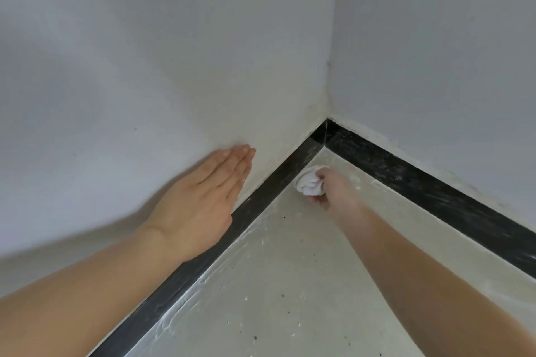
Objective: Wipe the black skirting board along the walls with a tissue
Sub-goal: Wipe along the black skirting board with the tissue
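Note:
A black skirting board runs along the foot of the left wall into the room corner, and a second dusty stretch follows the right wall. My right hand grips a crumpled white tissue and holds it against the left board, a short way before the corner. My left hand lies flat on the white left wall just above the board, fingers straight and together.
The pale floor carries white dust, smears along the left board and dark specks. The white walls meet at a corner with small marks on it.

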